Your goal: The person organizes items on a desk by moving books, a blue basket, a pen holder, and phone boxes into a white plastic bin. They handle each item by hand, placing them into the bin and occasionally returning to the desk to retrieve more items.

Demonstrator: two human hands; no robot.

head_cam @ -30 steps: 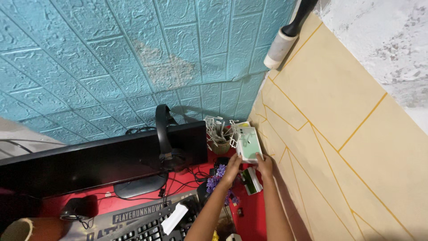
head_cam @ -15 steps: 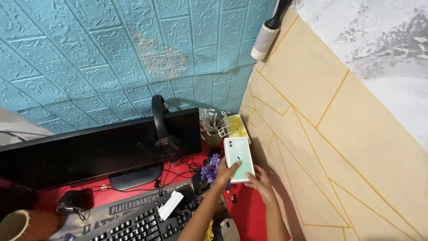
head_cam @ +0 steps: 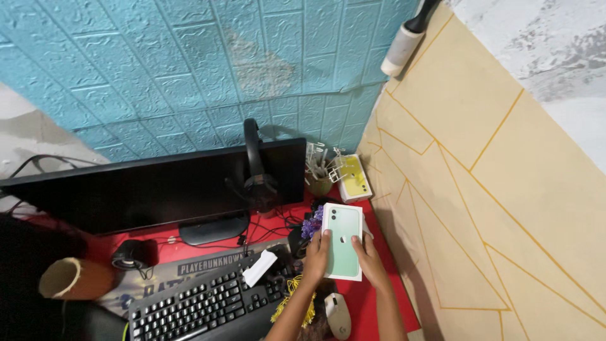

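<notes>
2 hands on 1 green phone box (head_cam: 343,246), held flat above the red desk (head_cam: 379,297): left hand (head_cam: 316,256) clamped on its left edge, right hand (head_cam: 370,260) on its right. Nearby: 1 yellow phone box (head_cam: 353,177) at the wall, 1 keyboard (head_cam: 202,306), 1 mouse (head_cam: 338,314), 1 monitor (head_cam: 158,189), 1 headset (head_cam: 257,170).

We have single view only, head-worn camera, looking steeply down and forward into room corner. Red surface (head_cam: 379,297) fills lower middle of frame, close below us. Blue wall (head_cam: 158,63) spans upper left, beige wall (head_cam: 480,208) right side. Our forearms enter from bottom edge, centre. Frame tilted clockwise; monitor (head_cam: 151,189) slants across left half.
</notes>
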